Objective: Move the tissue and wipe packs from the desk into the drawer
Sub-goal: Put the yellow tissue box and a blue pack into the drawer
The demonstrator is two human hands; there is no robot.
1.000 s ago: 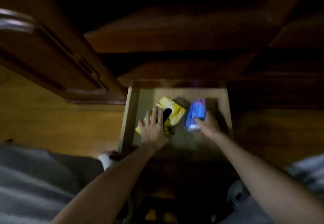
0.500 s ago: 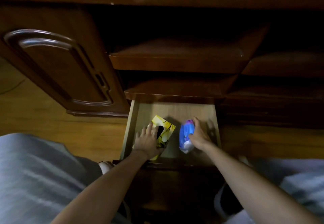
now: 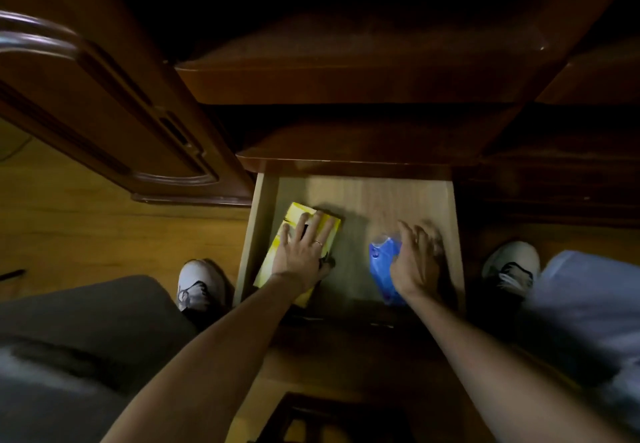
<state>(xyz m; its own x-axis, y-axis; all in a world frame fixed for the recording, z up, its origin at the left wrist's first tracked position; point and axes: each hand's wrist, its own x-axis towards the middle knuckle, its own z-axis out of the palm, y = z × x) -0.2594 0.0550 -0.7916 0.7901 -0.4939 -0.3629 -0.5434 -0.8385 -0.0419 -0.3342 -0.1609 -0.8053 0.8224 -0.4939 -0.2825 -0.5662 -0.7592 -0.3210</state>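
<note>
Since half a second ago: flattened more fully onto yellow tissue pack (image 3: pixel 277 255), left hand (image 3: pixel 300 258), fingers (image 3: pixel 313 226) spread and pressing its top, inside the open drawer (image 3: pixel 367 196). Blurred right hand (image 3: pixel 414 262), fingers loosely curled apart over blue wipe pack (image 3: pixel 381 262); grip impossible to tell.

Open wooden drawer (image 3: pixel 363 196), pale inside. Flat on its bottom: yellow tissue pack (image 3: pixel 294 231) at left, blue wipe pack (image 3: pixel 381 262) at right, well apart.
</note>
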